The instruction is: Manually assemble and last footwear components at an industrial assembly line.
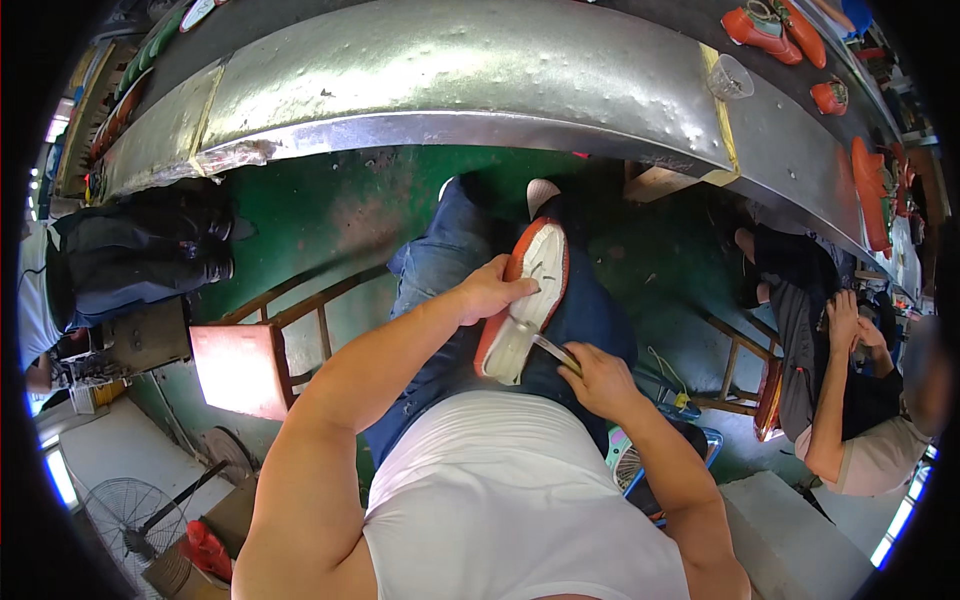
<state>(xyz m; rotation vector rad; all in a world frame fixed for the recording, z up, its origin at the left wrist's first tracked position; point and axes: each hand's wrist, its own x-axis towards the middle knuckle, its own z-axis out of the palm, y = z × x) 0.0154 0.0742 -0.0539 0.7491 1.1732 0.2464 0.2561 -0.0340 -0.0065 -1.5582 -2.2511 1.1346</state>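
Observation:
A red shoe [546,262] rests on my lap with its white underside facing up. Its red edge shows around the pale bottom, where a few small dark marks are visible. My left hand [488,292] grips the shoe from its left side, thumb pressed on the underside and the other fingers around the edge. In my right hand [604,382] is a hammer [546,345], held by its handle. The hammer's metal head touches or hovers just over the lower half of the underside; I cannot tell which.
A metal-covered workbench [450,75] curves across in front of me. On its right lie several red shoes [765,35] and a clear plastic cup [732,78]. Stools [240,368] stand at either side. One person [868,405] sits at right, another stands left. A fan [135,525] is at lower left.

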